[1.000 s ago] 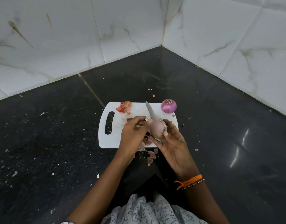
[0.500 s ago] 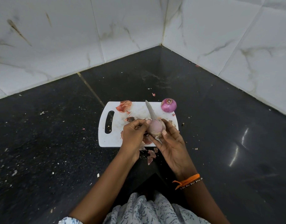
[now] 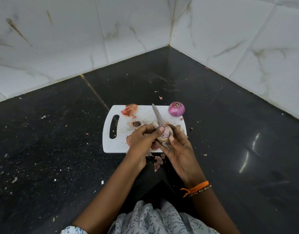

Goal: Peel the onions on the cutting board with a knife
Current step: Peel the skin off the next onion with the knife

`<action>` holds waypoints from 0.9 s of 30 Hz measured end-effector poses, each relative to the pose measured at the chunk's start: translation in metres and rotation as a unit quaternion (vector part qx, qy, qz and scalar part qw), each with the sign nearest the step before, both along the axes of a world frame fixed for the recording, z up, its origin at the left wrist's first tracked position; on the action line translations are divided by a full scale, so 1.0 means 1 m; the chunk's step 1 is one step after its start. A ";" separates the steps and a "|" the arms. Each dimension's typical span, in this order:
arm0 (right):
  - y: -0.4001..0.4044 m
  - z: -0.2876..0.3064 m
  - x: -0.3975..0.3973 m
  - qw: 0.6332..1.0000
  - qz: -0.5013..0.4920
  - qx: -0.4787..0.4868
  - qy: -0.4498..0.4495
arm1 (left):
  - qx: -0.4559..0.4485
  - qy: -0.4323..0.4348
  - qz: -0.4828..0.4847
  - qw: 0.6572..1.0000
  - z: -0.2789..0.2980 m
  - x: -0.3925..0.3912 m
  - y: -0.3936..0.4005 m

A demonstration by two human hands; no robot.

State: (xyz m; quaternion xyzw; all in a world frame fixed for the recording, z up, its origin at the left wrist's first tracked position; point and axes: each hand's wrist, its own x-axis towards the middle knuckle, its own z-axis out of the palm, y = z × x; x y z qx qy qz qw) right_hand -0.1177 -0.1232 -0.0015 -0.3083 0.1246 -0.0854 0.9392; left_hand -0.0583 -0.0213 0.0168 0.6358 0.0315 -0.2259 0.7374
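Right hand [image 3: 179, 149] cupped an onion [image 3: 165, 134] above the near right part of the cutting board [image 3: 120, 142], fingers curled round it. Left hand [image 3: 142, 137] gripped the knife [image 3: 157, 114], blade pointing away, thumb pressed to the onion's top. Papery skin looked partly lifted; this one judged midway. A second onion [image 3: 176, 109] sat at the board's far right corner, purple and shiny, probably already peeled. Loose skins [image 3: 129, 109] lay at the far left of the board, more scraps [image 3: 158, 162] on the dark floor [image 3: 44, 149] near the board's edge.
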 end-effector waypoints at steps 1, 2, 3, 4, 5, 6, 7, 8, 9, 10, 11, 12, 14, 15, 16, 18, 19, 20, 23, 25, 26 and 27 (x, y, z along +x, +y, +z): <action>0.000 0.000 0.000 1.000 0.003 0.001 -0.001 | -0.021 0.017 0.000 1.000 0.000 0.000 0.000; 0.000 0.000 0.000 1.000 0.005 0.002 -0.002 | -0.037 0.029 0.001 0.999 -0.001 0.001 0.000; 0.001 0.000 0.000 1.000 0.006 0.003 -0.001 | -0.046 0.036 0.002 0.998 -0.001 0.001 0.000; 0.001 0.000 0.000 1.000 0.007 0.004 -0.001 | -0.048 0.038 0.006 0.998 -0.001 0.002 0.000; 0.001 0.000 0.000 1.000 0.007 0.006 -0.001 | -0.047 0.037 0.011 0.998 -0.002 0.002 0.000; 0.001 0.000 0.000 1.000 0.007 0.007 -0.002 | -0.045 0.035 0.015 0.998 -0.003 0.002 0.000; 0.001 0.000 0.000 1.000 0.005 0.009 -0.002 | -0.042 0.034 0.015 0.998 -0.004 0.002 0.000; 0.000 -0.001 0.000 1.000 0.003 0.010 -0.002 | -0.039 0.033 0.014 0.999 -0.004 0.001 0.001; 0.000 -0.001 0.001 1.000 -0.001 0.009 -0.001 | -0.039 0.038 0.015 0.998 -0.005 0.001 0.000; 0.000 -0.002 0.001 1.000 -0.004 0.007 -0.001 | -0.040 0.044 0.018 0.998 -0.006 0.001 0.000; -0.001 -0.002 0.002 1.000 -0.006 0.005 0.000 | -0.043 0.050 0.019 0.998 -0.007 0.001 0.000; -0.002 -0.003 0.002 1.000 -0.007 0.004 0.001 | -0.046 0.052 0.017 0.997 -0.007 0.002 0.000; -0.003 -0.004 0.001 1.000 -0.006 0.004 0.000 | -0.048 0.040 -0.007 0.998 -0.006 0.002 0.001; -0.004 -0.005 0.001 1.000 -0.004 0.006 -0.002 | -0.043 0.031 -0.019 0.998 -0.006 0.002 0.001; -0.005 -0.006 0.001 1.000 -0.002 0.007 -0.004 | -0.036 0.022 -0.024 0.999 -0.005 0.002 0.002; -0.006 -0.007 0.000 1.000 0.003 0.009 -0.010 | -0.026 0.012 -0.019 0.999 -0.006 0.003 0.003; -0.006 -0.008 0.000 1.000 0.004 0.009 -0.012 | -0.026 0.011 -0.015 0.999 -0.007 0.004 0.003; -0.007 -0.008 0.000 1.000 0.005 0.008 -0.015 | -0.030 0.012 -0.012 0.999 -0.007 0.004 0.003; -0.008 -0.010 0.000 1.000 0.004 0.007 -0.021 | -0.036 0.016 -0.005 0.999 -0.008 0.006 0.004; -0.009 -0.011 0.000 1.000 0.002 0.008 -0.022 | -0.029 0.016 0.007 0.999 -0.009 0.007 0.004; -0.008 -0.011 0.000 1.000 0.002 0.007 -0.023 | -0.026 0.016 0.010 0.999 -0.009 0.007 0.004; -0.008 -0.011 0.000 1.000 0.002 0.007 -0.023 | -0.025 0.015 0.010 1.000 -0.010 0.007 0.004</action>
